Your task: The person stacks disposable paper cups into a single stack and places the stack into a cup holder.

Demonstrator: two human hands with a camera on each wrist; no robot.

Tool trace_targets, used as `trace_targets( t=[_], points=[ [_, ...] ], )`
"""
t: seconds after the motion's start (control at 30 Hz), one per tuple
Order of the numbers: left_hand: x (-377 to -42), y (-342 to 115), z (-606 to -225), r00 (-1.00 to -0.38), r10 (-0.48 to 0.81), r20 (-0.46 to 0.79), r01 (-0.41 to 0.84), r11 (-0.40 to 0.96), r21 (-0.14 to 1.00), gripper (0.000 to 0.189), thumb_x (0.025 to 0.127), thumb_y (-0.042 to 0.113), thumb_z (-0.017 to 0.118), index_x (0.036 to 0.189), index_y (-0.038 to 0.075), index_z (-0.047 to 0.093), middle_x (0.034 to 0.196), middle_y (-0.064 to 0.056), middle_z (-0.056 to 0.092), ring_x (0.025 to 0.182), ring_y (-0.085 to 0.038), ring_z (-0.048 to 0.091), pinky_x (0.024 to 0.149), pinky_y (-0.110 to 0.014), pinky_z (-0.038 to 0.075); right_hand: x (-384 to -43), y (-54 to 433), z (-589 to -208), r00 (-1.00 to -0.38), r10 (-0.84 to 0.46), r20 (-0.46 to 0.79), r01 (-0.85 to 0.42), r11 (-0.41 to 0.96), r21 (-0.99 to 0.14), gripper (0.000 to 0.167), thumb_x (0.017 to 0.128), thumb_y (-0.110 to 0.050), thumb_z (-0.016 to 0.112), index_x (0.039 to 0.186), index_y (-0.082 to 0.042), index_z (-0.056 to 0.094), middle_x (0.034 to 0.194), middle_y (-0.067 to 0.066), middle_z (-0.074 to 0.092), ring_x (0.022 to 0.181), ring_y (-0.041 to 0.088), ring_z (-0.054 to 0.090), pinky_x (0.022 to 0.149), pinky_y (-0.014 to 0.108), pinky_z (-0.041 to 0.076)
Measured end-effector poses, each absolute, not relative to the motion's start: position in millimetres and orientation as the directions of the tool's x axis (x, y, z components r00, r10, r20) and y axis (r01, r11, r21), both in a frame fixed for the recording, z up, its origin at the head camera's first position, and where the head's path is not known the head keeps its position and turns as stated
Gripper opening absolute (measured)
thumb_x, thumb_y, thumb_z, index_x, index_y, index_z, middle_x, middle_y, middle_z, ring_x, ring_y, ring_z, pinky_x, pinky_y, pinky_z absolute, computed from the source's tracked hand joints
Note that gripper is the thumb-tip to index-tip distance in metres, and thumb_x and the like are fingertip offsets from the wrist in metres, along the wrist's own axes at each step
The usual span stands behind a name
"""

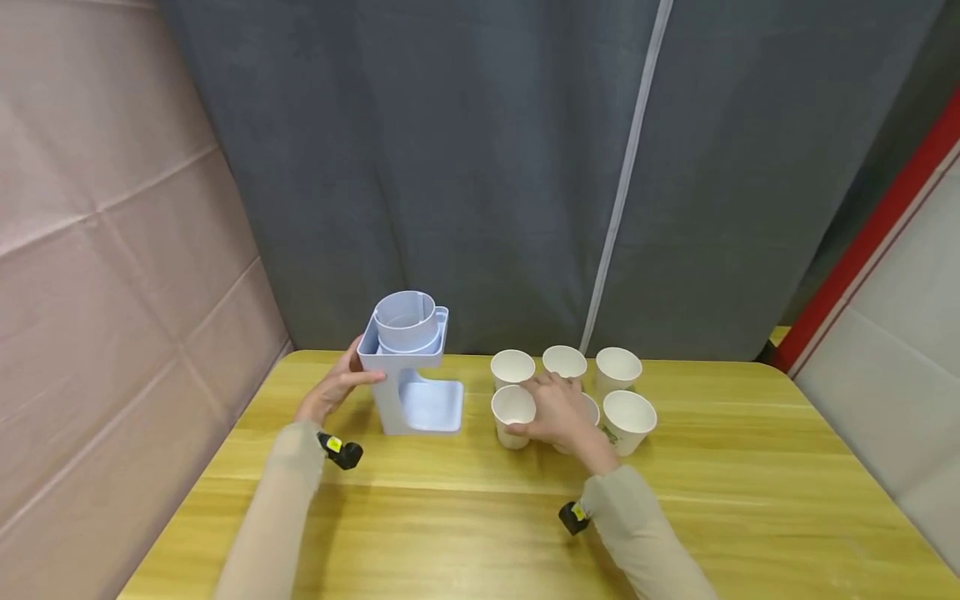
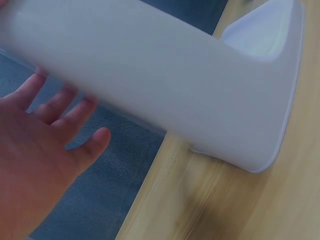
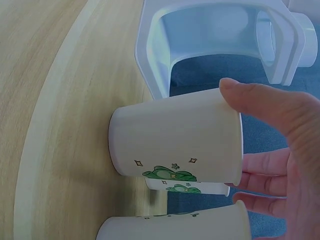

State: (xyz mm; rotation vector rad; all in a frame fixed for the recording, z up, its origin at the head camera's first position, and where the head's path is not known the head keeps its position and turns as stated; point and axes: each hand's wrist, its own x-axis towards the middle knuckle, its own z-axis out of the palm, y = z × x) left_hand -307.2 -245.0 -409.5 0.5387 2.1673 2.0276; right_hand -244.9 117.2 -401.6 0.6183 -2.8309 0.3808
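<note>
A light-blue plastic stand point(image 1: 386, 400) with a round container point(image 1: 405, 329) on its upper tray stands upright at the left of the cups. My left hand point(image 1: 337, 387) grips its upright column, thumb along the front and fingers behind. In the left wrist view, several fingertips lie against the edge of the column. My right hand point(image 1: 558, 410) is over the front-left white paper cup point(image 1: 506, 408). In the right wrist view, the thumb presses one side of that cup's rim and the fingers reach round the other side. The cup's wall carries a green printed pattern.
Several other white paper cups stand upright in two rows, including a back-left cup point(image 1: 512, 367) and a front-right cup point(image 1: 630, 417). They share a wooden table point(image 1: 450, 517). A dark grey curtain point(image 1: 465, 167) hangs behind, with a pinkish cloth wall point(image 1: 127, 250) at left.
</note>
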Motion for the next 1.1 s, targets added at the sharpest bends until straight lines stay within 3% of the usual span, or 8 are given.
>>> trace_targets(
  t=[0.23,0.53,0.93,1.1],
  points=[
    [-305.6,-247.2,-408.8,-0.922,0.354,0.158,0.190,0.055,0.980,0.084,0.078,-0.002,0.061,0.146,0.000,0.013,0.135,-0.016,0.036,0.111,-0.014,0.043,0.108,-0.058,0.010,-246.0,117.7,-400.8,-0.887,-0.387,0.250,-0.441,0.872,-0.214,0.068,0.063,-0.054,0.079,0.116,-0.014,0.066,0.112,0.008,0.063,0.107,0.031,0.051,0.089,0.059,0.031],
    [-300.6,-247.2,-406.7,-0.923,0.362,0.129,0.173,0.091,0.981,0.090,0.077,0.002,0.065,0.148,0.003,0.009,0.145,-0.027,0.024,0.121,-0.031,0.032,0.107,-0.060,0.008,-242.7,118.7,-398.6,-0.872,-0.416,0.258,-0.465,0.869,-0.171,0.069,0.060,-0.056,0.080,0.112,-0.012,0.066,0.107,0.008,0.064,0.107,0.031,0.051,0.089,0.060,0.030],
    [-288.6,-251.7,-407.4,-0.906,0.392,0.157,0.209,0.091,0.974,0.089,0.077,0.001,0.065,0.147,0.001,0.010,0.141,-0.024,0.027,0.112,-0.013,0.041,0.107,-0.058,0.011,-231.8,118.9,-396.4,-0.861,-0.444,0.249,-0.486,0.862,-0.142,0.067,0.060,-0.057,0.080,0.106,-0.009,0.068,0.105,0.008,0.062,0.109,0.032,0.049,0.090,0.066,0.030],
    [-282.7,-254.1,-410.6,-0.898,0.406,0.171,0.233,0.108,0.966,0.091,0.075,0.005,0.067,0.147,0.001,0.011,0.142,-0.021,0.028,0.113,-0.010,0.042,0.107,-0.060,0.012,-227.9,120.2,-397.1,-0.853,-0.457,0.251,-0.499,0.856,-0.137,0.066,0.059,-0.057,0.080,0.105,-0.010,0.068,0.104,0.007,0.062,0.105,0.031,0.051,0.092,0.066,0.029]
  ],
)
